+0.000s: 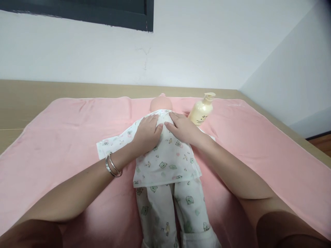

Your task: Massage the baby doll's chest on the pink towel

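A baby doll [161, 103] lies stretched out with its head toward the wall. It wears a white printed pajama top [168, 158] and matching pajama pants [161, 213]. My left hand [148, 132] rests flat on the upper left of the top, fingers extended and thumb toward the middle. On the upper right of the top lies my right hand [182, 127], its fingers stretched toward the doll's neck. Neither hand grips anything. The right sleeve is mostly hidden behind my right hand and forearm.
A pink blanket [77, 134] lies under the doll, spread over a wooden surface [28, 93]. Just beyond my right hand stands a pale yellow pump bottle [201, 112], tilted in view. Behind is a white wall [193, 44] with a dark frame [124, 19] at upper left.
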`<state>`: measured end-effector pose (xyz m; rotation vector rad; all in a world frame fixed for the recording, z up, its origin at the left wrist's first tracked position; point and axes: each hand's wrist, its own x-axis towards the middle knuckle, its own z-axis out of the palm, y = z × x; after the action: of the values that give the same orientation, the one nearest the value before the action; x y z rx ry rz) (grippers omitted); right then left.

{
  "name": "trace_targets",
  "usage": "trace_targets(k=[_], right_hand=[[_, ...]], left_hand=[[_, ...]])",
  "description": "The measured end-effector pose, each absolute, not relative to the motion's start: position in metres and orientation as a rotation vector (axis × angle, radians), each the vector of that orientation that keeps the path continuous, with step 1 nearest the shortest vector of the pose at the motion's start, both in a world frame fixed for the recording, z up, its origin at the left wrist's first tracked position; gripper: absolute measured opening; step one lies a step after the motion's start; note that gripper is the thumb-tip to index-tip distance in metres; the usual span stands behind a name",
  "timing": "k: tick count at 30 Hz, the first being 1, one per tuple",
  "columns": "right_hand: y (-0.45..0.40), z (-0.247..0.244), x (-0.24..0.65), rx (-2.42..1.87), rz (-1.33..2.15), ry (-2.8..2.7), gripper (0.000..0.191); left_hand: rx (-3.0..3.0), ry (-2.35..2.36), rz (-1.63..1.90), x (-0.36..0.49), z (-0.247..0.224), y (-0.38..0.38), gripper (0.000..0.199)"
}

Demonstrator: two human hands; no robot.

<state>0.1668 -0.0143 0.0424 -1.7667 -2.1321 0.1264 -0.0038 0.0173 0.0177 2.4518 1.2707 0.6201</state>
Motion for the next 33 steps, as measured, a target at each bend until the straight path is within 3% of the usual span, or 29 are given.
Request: trace_targets(k=[4, 12, 18, 27, 33], right_hand=[[-0.019, 0.047, 0.159, -1.831, 0.185, -2.137, 0.037], [-0.046, 0.043, 0.139, -1.741, -0.089, -2.258, 0.049], [-0.017, 0.041, 0.156, -1.804, 0.146, -2.103, 0.035], [-0.044, 0.036, 0.136, -1.636, -0.121, -2.199, 0.046], [-0.017, 0.037, 0.152, -1.746, 0.109, -2.078, 0.036]], left_hand=[[2.471, 1.283, 0.666, -0.003, 0.018, 0.018, 0.055], [2.419, 1.306, 0.682, -0.005, 0.02, 0.028, 0.05], [2.61, 1.308, 0.747, 0.001, 0.015, -0.01, 0.051], [2.43, 1.34, 0.738, -0.004, 0.011, 0.02, 0.049], [2.534, 1.311, 0.737, 0.0, 0.013, -0.009, 0.053]])
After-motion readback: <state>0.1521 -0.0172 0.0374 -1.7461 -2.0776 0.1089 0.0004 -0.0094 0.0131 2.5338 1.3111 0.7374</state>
